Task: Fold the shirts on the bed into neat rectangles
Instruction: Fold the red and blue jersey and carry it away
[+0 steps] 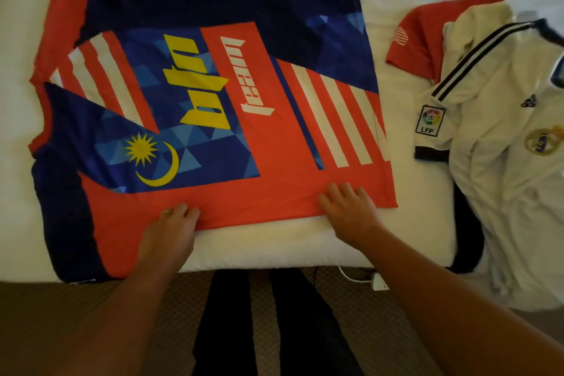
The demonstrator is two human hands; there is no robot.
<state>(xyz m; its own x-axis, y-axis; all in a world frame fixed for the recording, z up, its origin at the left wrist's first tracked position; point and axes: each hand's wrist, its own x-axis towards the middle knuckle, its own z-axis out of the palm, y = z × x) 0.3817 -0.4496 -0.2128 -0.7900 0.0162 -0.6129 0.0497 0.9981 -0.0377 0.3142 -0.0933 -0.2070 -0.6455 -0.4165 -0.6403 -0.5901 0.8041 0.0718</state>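
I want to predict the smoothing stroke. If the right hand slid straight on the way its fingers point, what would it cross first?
The right hand lies flat on the red and blue jersey, fingers pointing up the bed. It would probably cross plain red cloth, then the white stripes.

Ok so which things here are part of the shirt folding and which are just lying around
Part of the job:
red and blue jersey, both hands on its near edge
white jersey
red shirt under it
bed

Just lying about:
white charger and cable on the floor

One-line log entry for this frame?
step: folding | left hand: grips jersey edge | right hand: flat on jersey | white shirt: unfolded
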